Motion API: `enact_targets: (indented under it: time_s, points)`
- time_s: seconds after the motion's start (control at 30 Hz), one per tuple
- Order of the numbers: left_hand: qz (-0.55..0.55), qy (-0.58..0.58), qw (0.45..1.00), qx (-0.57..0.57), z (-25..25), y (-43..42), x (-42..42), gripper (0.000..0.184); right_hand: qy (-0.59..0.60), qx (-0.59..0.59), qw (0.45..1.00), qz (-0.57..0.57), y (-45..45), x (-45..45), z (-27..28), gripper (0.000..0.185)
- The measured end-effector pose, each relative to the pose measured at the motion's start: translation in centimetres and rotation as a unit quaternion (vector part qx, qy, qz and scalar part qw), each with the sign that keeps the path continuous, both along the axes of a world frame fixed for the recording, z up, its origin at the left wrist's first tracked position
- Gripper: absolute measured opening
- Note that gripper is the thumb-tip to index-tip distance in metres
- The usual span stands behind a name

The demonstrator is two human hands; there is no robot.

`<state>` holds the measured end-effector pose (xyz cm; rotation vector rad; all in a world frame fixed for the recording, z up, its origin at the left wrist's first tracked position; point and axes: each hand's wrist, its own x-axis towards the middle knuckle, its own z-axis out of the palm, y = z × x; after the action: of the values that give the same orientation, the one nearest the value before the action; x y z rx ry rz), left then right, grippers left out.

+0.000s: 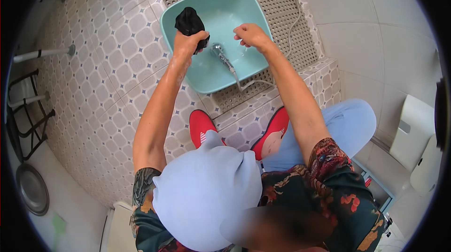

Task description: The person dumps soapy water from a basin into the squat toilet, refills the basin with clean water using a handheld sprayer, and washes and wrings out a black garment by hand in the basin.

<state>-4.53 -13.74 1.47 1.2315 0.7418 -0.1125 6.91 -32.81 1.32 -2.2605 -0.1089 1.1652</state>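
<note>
A crumpled black cloth (189, 21) is gripped in my left hand (188, 43), over the left side of a turquoise basin (228, 15). Its exact kind does not show. My right hand (251, 35) is over the basin's right side, fingers curled in, with nothing visible in them. Between the two hands a chrome shower head (219, 51) lies inside the basin, and its hose (237, 82) runs out over the near rim. Wet streaks show on my left forearm.
The basin stands partly on a perforated mat (277, 3) beside patterned floor tiles (112, 31). My red shoes (203, 127) are just below it. A tiled wall (352, 40) rises on the right. Metal grab bars (47, 54) and a black metal frame (35, 116) are at the left.
</note>
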Motion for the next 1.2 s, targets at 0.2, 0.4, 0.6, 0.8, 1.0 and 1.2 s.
enact_targets:
  time_s: [0.2,0.4,0.6,0.8,1.0,1.2]
  points:
    - [-0.014,-0.027,0.999,0.039,0.7,1.3,-0.1,0.045,-0.017,0.081,0.989,-0.124,-0.7,0.2,0.3,0.029]
    - [0.005,-0.059,0.997,0.055,0.5,1.5,0.2,0.048,-0.026,0.115,0.980,-0.163,-2.2,0.6,0.2,0.028]
    - [-0.001,-0.044,0.998,0.047,1.2,1.3,0.4,0.047,-0.036,0.139,0.974,-0.174,-2.5,0.6,0.5,0.029]
    - [0.026,-0.068,0.997,0.039,0.4,1.2,0.3,0.042,-0.006,0.128,0.979,-0.156,-2.6,0.3,0.2,0.029]
    - [0.008,-0.054,0.997,0.051,-0.1,0.9,-0.1,0.045,-0.003,0.131,0.983,-0.132,-2.1,-0.4,-0.4,0.029]
    - [-0.007,-0.115,0.991,0.065,-0.7,-0.3,0.2,0.075,-0.018,0.095,0.995,-0.025,-0.8,-1.4,-2.2,0.027]
